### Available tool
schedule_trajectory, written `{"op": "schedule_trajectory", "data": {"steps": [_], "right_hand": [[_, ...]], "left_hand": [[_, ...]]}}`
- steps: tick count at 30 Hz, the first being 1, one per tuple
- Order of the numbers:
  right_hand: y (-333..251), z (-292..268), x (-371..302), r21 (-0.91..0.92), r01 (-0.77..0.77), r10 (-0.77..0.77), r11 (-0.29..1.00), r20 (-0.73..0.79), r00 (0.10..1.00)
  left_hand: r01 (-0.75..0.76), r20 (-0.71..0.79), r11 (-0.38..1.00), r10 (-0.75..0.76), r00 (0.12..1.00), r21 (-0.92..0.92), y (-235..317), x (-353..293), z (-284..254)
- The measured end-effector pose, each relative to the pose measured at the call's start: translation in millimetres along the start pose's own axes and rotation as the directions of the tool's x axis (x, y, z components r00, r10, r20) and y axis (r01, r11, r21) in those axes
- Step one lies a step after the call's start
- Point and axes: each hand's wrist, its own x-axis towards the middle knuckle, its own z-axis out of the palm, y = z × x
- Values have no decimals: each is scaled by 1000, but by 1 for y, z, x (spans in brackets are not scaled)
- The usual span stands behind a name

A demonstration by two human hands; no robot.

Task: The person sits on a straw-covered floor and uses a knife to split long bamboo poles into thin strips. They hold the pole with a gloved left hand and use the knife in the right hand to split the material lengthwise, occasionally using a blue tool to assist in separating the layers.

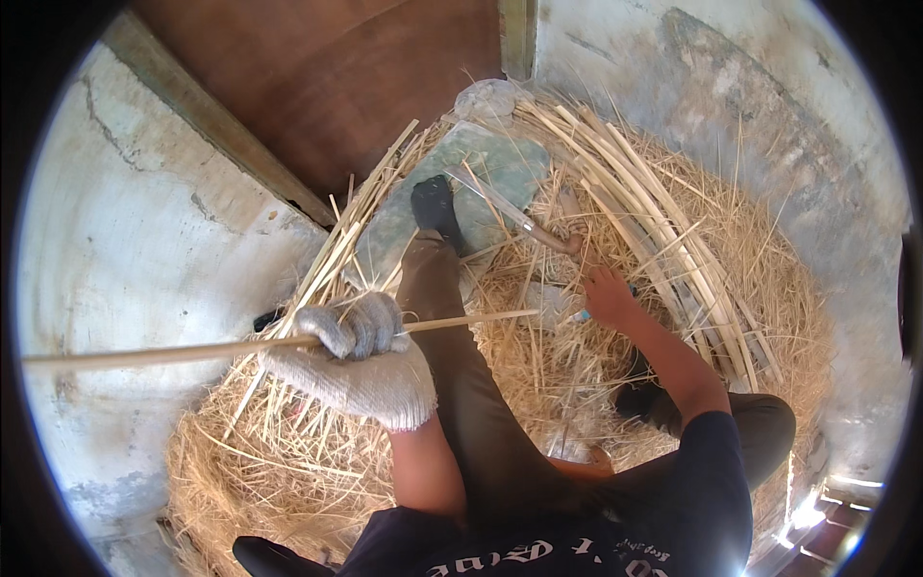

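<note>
My left hand (351, 358), in a grey knitted glove, is closed around a long thin bamboo strip (163, 356). The strip runs from the left rim of the head view, through the fist, to a tip above my outstretched leg. My bare right hand (612, 300) is low over the shavings on the right, fingers curled. A small blue and white bit (581, 314) shows beside its fingers; whatever the fingers hold is hidden. Just beyond that hand lies a long-bladed knife (527, 226) with a curved wooden handle, its blade across a greenish stone slab (399, 216).
Long split bamboo strips (663, 221) lie bundled along the right, and more strips (361, 207) lean by the slab's left side. Straw-like shavings (288, 490) cover the floor around my legs. Worn plaster walls (163, 212) and a brown door panel (327, 77) enclose the spot.
</note>
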Motion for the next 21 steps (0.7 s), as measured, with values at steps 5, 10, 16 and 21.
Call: {"op": "schedule_trajectory", "data": {"steps": [5,10,16,21], "right_hand": [[-1,-10,-50,-86,39,-25,996,164,986],[-4,-11,-42,-210,98,-37,973,275,961],[-12,-24,-11,-293,110,35,950,450,893],[14,-7,-22,-171,10,44,985,310,950]], "left_hand": [[78,-10,994,-79,997,-71,-1,2,0],[128,-20,986,-131,991,-105,4,4,0],[84,9,996,-83,996,-42,8,6,-6],[87,10,995,-87,996,-41,13,8,-13]]}}
